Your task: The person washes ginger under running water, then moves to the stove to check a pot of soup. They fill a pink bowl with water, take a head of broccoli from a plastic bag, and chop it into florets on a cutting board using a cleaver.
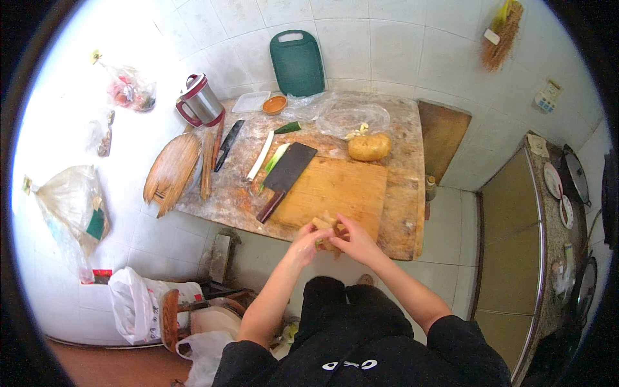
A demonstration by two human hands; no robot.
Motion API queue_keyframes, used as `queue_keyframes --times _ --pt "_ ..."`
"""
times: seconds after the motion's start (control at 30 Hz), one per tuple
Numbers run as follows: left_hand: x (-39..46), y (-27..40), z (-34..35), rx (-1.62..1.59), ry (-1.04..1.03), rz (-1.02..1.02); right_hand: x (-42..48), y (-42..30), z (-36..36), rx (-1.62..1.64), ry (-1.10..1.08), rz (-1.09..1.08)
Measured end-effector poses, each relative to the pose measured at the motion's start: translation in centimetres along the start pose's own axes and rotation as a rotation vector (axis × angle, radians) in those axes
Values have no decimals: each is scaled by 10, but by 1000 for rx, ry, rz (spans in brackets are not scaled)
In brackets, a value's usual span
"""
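My left hand [309, 242] and my right hand [357, 240] meet at the near edge of a wooden cutting board [338, 188]. Between them they hold a pale tan piece of food [323, 223], perhaps ginger root; the fingers cover much of it. A cleaver [291, 167] with a dark blade and brown handle lies across the board's left edge. Under and beside its blade is a green-and-white scallion piece [277, 157], with a white stalk [261, 156] to the left. Beyond the board lie a large potato [370, 147], peeled garlic cloves [360, 129] and a cucumber or zucchini piece [287, 127].
A black knife [229, 145] and a woven straw fan or mat [172, 169] lie at the table's left. Behind are a steel jug [201, 101], an orange bowl [274, 105], clear plastic bags [353, 119] and a green cutting board [297, 63] against the wall. A counter [546, 242] stands at right.
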State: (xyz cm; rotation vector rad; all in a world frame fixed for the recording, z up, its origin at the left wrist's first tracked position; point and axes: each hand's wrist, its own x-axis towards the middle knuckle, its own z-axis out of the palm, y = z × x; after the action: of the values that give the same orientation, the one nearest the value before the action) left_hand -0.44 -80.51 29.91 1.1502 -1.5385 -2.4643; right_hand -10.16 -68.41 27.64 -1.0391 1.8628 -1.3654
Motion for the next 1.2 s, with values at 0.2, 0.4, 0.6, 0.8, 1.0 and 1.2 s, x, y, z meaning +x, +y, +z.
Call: queue_keyframes --times 0.2,0.4,0.6,0.8,1.0,1.2 --pt "107 70 -55 -122 -67 133 65 5 -14 -82 83 130" --pt "261 151 -97 88 9 0 50 17 -41 57 515 375" --pt "355 159 -61 172 -51 -15 -8 25 -8 101 863 619" --pt "365 186 -128 363 -272 -30 -1 -13 29 -2 967 642" --pt "399 211 -200 813 -26 192 -25 -17 39 -82 1042 621" --pt "266 218 -98 923 344 1341 -139 -16 76 51 1283 795"
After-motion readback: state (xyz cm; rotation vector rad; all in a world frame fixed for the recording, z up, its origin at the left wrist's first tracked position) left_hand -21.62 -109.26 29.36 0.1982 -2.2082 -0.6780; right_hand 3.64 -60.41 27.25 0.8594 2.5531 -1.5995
